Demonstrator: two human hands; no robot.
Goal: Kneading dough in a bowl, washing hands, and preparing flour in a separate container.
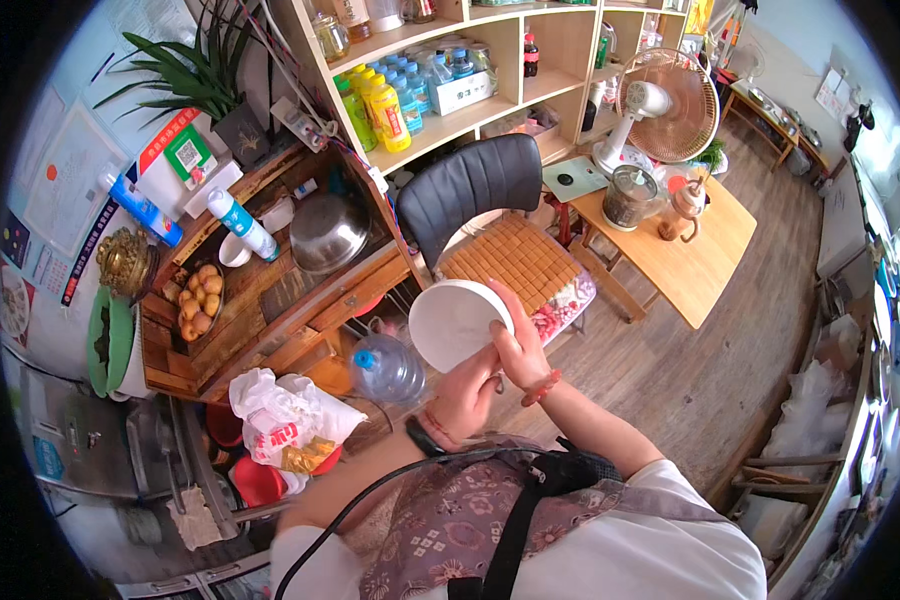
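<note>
A white bowl (450,322) is tilted so that its pale inside faces up towards me. My right hand (521,341), with a red beaded bracelet at the wrist, grips its right rim, thumb on the near side and fingers behind. Against the lower right edge of the bowl lies my left hand (461,397), which wears a dark wristband. Its fingers meet my right hand, and how they grip is partly hidden. Beyond the bowl stands a chair with a woven seat mat (510,259). Just left of my hands is a large clear water bottle (388,369) with a blue cap.
A wooden counter (232,367) at left bears a metal basin (330,232), potatoes (201,300) and a spray can (241,223). Below it sits a white plastic bag (281,412). A fan (667,105) stands by a wooden table (701,262). Drink bottles (386,112) line the shelves.
</note>
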